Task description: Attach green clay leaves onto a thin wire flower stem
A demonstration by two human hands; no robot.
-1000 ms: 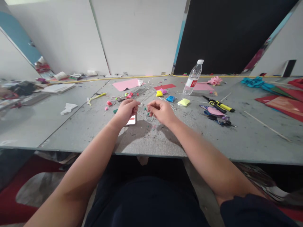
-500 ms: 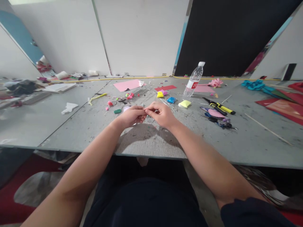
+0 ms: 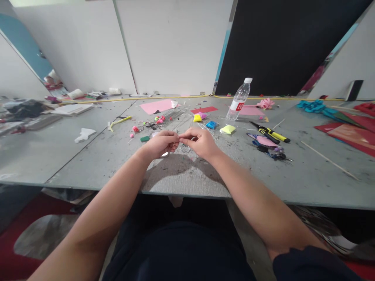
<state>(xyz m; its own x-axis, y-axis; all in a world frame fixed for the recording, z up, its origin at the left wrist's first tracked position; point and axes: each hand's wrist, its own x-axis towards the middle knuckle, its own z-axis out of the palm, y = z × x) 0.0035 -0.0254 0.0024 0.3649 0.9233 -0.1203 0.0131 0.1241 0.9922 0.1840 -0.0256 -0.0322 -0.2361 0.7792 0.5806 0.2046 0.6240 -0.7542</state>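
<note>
My left hand (image 3: 163,144) and my right hand (image 3: 200,144) meet fingertip to fingertip over the table (image 3: 187,179). Both are closed in a pinch, and whatever sits between the fingers is too small to make out. Just under the fingers of my right hand lies a coil of thin silver wire (image 3: 185,148). A phone-like flat object (image 3: 165,154) shows partly beneath my left hand, the rest of it covered. Left of that hand is a dark green lump (image 3: 144,139).
Small clay packets, yellow (image 3: 197,118), blue (image 3: 211,124) and pale yellow (image 3: 227,129), lie beyond my hands. A plastic water bottle (image 3: 238,99) stands behind them. Yellow-and-black pliers (image 3: 271,134) rest to the right, near a thin stick (image 3: 329,160). Pink paper (image 3: 156,106) lies farther back.
My hands stay pinched together in nearly the same place. Slightly more of the wire coil shows below the fingers. The whole view has shifted a little.
</note>
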